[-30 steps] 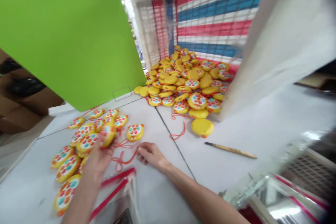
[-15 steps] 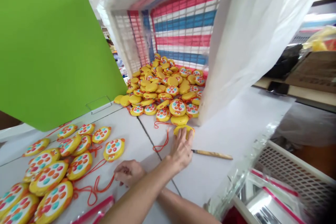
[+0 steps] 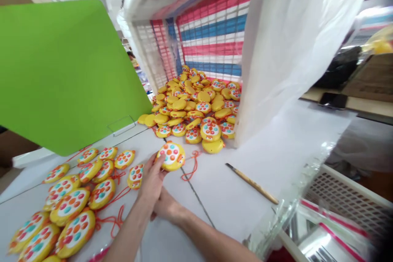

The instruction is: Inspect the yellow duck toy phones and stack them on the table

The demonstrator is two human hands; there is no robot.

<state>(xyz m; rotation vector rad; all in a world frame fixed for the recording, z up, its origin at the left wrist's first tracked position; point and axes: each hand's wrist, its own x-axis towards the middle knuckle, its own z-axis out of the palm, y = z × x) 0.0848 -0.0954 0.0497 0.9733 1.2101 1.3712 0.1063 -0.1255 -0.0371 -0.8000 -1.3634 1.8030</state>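
Across the lower and middle part of the view lies a white table (image 3: pixel 245 221), with thin dark lines on its top. On its far left side stands a big green panel (image 3: pixel 67 73), and to the right of the panel is a white-framed enclosure (image 3: pixel 215 51) with red, white and blue stripes inside. At the mouth of this enclosure sits a large heap (image 3: pixel 184 110) of yellow pieces, some showing plain yellow, others showing white with coloured dots. At the lower right is a white lattice basket (image 3: pixel 346 186). On the left of the table, spread pieces (image 3: pixel 70 206) lie mostly with the dotted side up, some of them overlapping.

The left hand (image 3: pixel 152 180) is closed around the edge of one dotted piece (image 3: pixel 174 158), with the thumb on its face; this piece is between the heap and the person, its dots facing up. The right hand (image 3: pixel 166 206) is just behind the left wrist and partly covered by it, so I cannot tell how open it is or whether it holds something.

A brush (image 3: pixel 252 184) with wooden handle lies to the right, well apart from both hands. An orange-red cord (image 3: pixel 194 166) lies just beside the dotted piece.
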